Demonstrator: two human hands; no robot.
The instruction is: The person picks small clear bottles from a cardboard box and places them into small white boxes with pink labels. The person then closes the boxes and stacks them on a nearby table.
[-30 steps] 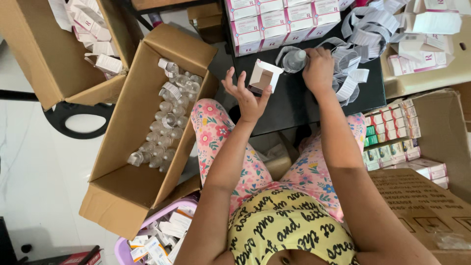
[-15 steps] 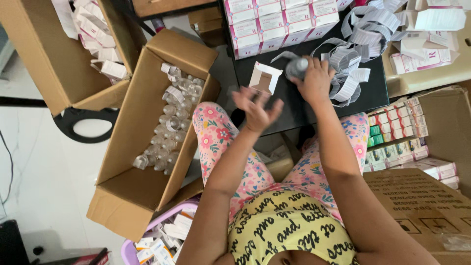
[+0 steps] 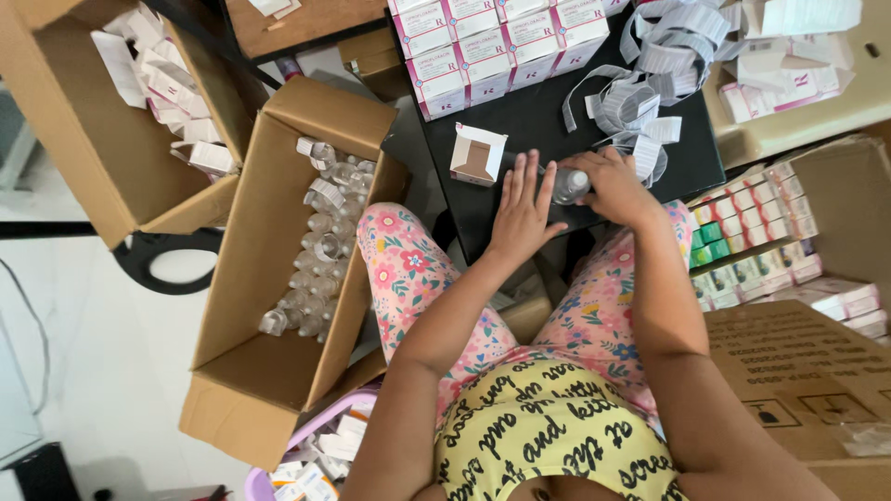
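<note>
Head view | left hand flat, fingers spread | right hand gripping clear bottle

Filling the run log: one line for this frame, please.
left hand: flat on black table, open | right hand: grip on bottle lying on table | open small box beside left hand | bottle carton at left

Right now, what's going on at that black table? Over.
Left hand flat, open on black table. Right hand gripping small clear plastic bottle. Open white carton apart, nothing blocking.
</note>
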